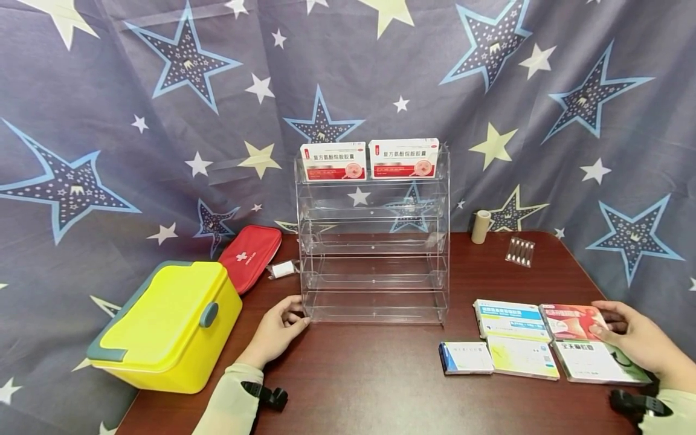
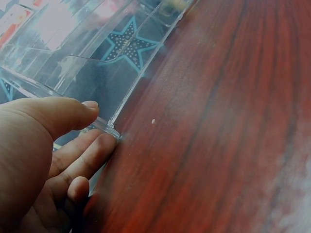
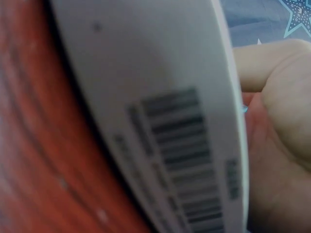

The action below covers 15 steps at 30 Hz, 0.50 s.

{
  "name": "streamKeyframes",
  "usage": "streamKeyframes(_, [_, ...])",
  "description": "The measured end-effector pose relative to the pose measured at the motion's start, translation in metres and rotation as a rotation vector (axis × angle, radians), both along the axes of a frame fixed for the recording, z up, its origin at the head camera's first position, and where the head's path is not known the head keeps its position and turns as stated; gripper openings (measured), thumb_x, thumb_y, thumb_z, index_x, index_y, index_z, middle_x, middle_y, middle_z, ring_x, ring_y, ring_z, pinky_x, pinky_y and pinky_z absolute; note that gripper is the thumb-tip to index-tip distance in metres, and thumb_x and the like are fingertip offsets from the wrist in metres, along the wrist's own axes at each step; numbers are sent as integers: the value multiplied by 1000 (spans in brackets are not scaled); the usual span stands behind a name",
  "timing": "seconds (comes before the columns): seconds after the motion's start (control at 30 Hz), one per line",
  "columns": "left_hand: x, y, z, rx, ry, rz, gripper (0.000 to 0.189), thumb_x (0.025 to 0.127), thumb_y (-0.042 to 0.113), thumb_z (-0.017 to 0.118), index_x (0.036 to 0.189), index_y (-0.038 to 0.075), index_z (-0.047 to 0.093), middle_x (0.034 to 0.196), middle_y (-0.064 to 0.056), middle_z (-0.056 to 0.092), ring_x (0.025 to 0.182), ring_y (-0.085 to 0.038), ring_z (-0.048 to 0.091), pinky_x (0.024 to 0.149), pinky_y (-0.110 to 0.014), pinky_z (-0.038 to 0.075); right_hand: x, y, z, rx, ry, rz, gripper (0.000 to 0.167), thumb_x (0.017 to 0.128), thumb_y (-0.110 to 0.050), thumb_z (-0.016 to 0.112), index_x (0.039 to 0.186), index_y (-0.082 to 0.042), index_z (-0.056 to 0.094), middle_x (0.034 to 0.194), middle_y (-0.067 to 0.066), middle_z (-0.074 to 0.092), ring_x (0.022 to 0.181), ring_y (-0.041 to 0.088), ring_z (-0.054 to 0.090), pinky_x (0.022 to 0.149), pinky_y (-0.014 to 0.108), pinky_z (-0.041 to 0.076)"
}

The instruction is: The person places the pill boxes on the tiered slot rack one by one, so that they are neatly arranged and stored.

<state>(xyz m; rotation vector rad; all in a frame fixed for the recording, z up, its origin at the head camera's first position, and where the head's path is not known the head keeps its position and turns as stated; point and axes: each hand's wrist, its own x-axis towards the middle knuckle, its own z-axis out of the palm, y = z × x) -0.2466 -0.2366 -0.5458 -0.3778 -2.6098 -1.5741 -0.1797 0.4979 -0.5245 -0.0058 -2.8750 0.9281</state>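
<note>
A clear acrylic tiered rack (image 1: 375,314) stands on the table, two white-and-red medicine boxes (image 1: 333,172) upright on its top tier. My left hand (image 1: 277,332) pinches the rack's lower left corner; in the left wrist view the thumb (image 2: 73,114) lies over the clear edge, with fingers beneath. At the right, my right hand (image 1: 633,338) grips the right end of a red medicine box (image 1: 568,323). That box lies beside a blue-and-white box (image 1: 511,320) and behind a white-and-green box (image 1: 598,365). A barcoded white box side (image 3: 165,116) hides part of the right hand in its wrist view.
A yellow box with grey trim (image 1: 163,326) stands at left, near a red first-aid pouch (image 1: 252,260) and a small white wrapped roll (image 1: 284,269). Back right hold a tan roll (image 1: 481,227) and packed swabs (image 1: 520,252). Yellow-and-white (image 1: 522,357) and small blue-and-white (image 1: 466,357) boxes lie front right.
</note>
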Motion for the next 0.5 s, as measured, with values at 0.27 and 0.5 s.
streamKeyframes(0.27, [1,0,0,-3,5,-5,46,91,6,81,134,7,64,107,-7,70,85,-18,71,75,-29,56,1,1,-4,-39,111,-80,45,96,3,72,131,17,48,107,35,62,75,-13,50,57,18,50])
streamKeyframes(0.5, [1,0,1,-4,2,-5,47,91,6,81,135,7,64,107,-7,70,85,-18,71,75,-29,56,4,-1,-1,-116,208,-111,30,97,8,67,124,14,54,87,-14,65,71,-10,56,56,17,49])
